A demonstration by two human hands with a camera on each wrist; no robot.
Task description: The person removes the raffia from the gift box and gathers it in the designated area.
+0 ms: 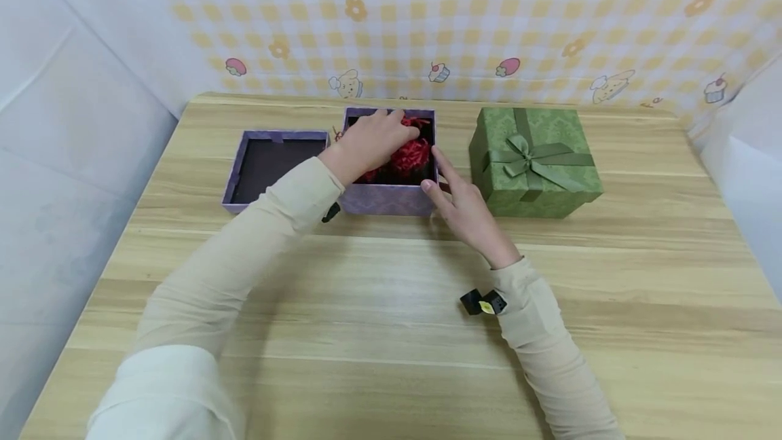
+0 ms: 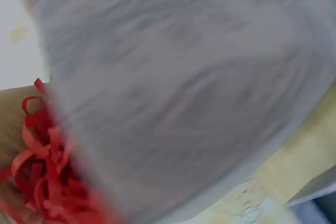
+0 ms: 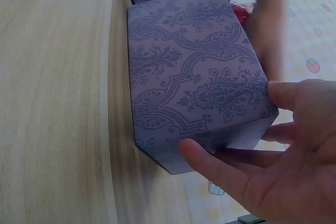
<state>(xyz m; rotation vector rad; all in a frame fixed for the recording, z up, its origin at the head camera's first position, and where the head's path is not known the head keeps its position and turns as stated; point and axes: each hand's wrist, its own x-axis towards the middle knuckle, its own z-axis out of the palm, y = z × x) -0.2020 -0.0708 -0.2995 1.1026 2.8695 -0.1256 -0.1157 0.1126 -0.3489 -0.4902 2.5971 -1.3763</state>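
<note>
A purple patterned box (image 1: 387, 200) holds red shredded paper (image 1: 411, 156). Reaching over its near left corner, my left hand (image 1: 371, 141) has its fingers down inside, among the shreds; the fingertips are hidden. Loose red strips (image 2: 50, 177) show beside the box wall in the left wrist view. My right hand (image 1: 461, 209) steadies the box at its right side, fingers spread and fairly straight. In the right wrist view, those fingers (image 3: 220, 174) touch the side wall, while one digit lies at the rim near the front corner.
The purple box lid (image 1: 277, 133) lies upturned to the left, its dark inside showing. A green gift box (image 1: 537, 189) with a ribbon bow stands to the right, close to my right hand. Both rest on the wooden table (image 1: 391, 331), with a checked backdrop (image 1: 391, 32) behind.
</note>
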